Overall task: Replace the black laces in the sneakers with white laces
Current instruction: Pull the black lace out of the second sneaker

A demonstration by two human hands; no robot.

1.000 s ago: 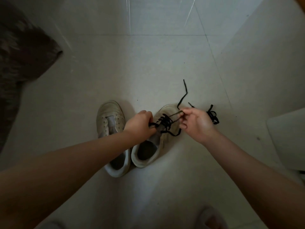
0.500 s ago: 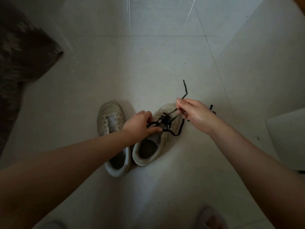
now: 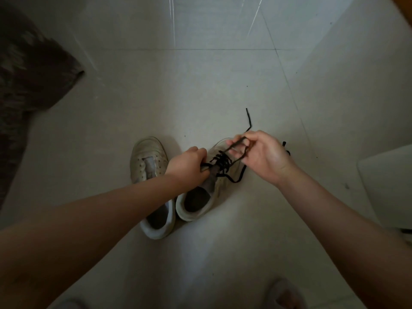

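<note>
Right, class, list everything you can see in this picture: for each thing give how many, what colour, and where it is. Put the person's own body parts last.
Unlaced sneaker: one, off-white, on the floor, left of its pair.
Laced sneaker: one, off-white, right of the other, touching it.
Black lace: one, partly threaded through the laced sneaker, ends trailing on the floor.
Loose black lace: one, floor behind the right hand, mostly hidden.
Floor: pale grey tiles.
Rug: one, dark patterned, upper left.
White object: one, right edge, unclear.
Left hand: grips the lace at the tongue.
Right hand: pinches a lace strand, pulling upward.
</note>
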